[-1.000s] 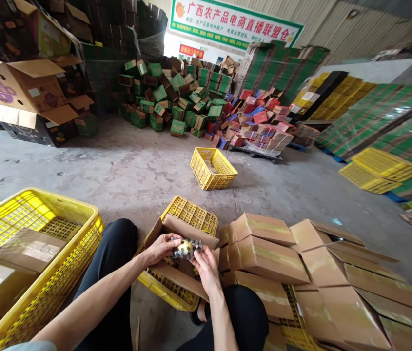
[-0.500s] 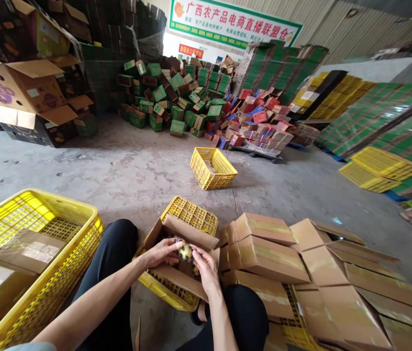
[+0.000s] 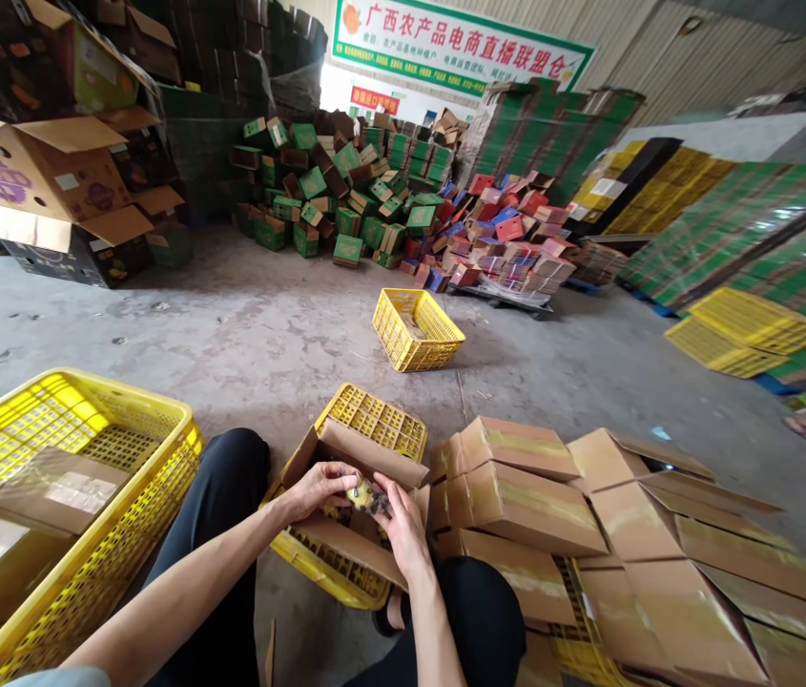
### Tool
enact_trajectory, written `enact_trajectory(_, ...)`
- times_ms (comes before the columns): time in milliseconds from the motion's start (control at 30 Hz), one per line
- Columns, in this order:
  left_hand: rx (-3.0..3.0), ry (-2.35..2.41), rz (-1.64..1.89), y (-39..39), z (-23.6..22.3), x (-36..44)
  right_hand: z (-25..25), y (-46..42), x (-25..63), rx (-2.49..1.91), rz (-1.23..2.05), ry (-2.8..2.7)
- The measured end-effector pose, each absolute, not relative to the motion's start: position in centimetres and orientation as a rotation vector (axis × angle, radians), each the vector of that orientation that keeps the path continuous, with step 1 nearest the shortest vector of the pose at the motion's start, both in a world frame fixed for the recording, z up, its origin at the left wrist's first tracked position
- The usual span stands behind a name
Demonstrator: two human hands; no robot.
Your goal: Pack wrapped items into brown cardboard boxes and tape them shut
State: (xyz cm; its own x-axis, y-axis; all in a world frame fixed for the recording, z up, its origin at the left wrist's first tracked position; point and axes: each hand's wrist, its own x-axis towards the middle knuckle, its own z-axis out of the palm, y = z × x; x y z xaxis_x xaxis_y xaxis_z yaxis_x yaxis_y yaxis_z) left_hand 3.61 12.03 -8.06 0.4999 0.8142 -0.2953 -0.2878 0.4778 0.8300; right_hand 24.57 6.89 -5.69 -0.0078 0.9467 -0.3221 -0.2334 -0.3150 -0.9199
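Between my hands, just above the open cardboard box, is a small yellow fruit [image 3: 365, 496] mottled with black patches; its exact kind I cannot make out. The fingertips of my left hand [image 3: 323, 489] pinch its left end. On the other side, my right hand [image 3: 401, 520] has its fingers closed round the right end. Below them the cardboard box [image 3: 370, 446] stands with its flaps up, and more yellowish pieces show partly inside, mostly covered by my hands. That box rests on an upturned yellow plastic crate [image 3: 378, 420] between my knees.
To my left stands a large yellow basket [image 3: 166, 448] with cardboard boxes in it. Stacked closed cartons [image 3: 517, 487] are close at my right. Ahead on the floor is a smaller yellow crate [image 3: 421, 343], with heaped green boxes [image 3: 346, 250] and red boxes [image 3: 509, 227] farther back.
The fruit has turned in my fingers, so a longer side of it with more dark patches faces me. Both hands have shifted only slightly.
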Motion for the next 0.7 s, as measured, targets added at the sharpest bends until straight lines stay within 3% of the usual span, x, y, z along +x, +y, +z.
enact_trajectory(233, 0.845, 0.738, 0.773, 11.9, -8.0, 3.8, -5.9, 6.4, 24.4, -1.288, 1.764, -0.701)
enact_trajectory(700, 0.687, 0.667, 0.737, 12.2, -9.5, 3.6, -5.6, 6.6, 24.7, -1.351, 1.339, -1.022)
